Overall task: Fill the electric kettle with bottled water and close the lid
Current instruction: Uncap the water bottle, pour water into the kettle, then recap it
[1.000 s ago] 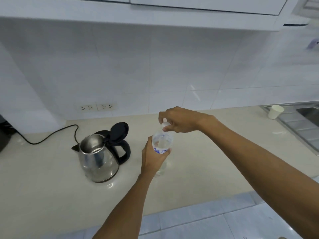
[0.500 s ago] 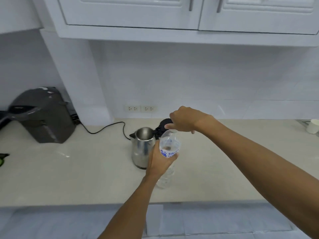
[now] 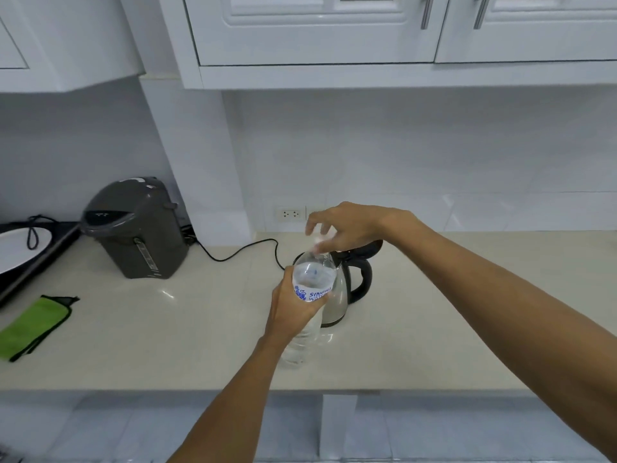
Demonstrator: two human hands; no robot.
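A clear plastic water bottle (image 3: 312, 275) with a blue-printed label is held upright in front of me. My left hand (image 3: 291, 310) grips its body around the label. My right hand (image 3: 344, 225) pinches the white cap (image 3: 319, 242) at the bottle's neck. Right behind the bottle stands the steel electric kettle (image 3: 337, 300) with a black handle. Its black lid (image 3: 374, 247) is tipped up open, mostly hidden behind my right hand. The kettle's mouth is hidden by the bottle.
The kettle's black cord (image 3: 240, 252) runs left toward a grey hot-water dispenser (image 3: 137, 228). A green cloth (image 3: 31, 324) lies at the left of the beige counter (image 3: 167, 329). A wall socket (image 3: 289, 213) sits behind. White cabinets (image 3: 317, 28) hang overhead.
The camera view has tilted up and shifted left. My hands with the bottle now sit in front of the kettle, and my right hand's fingers have loosened around the cap.
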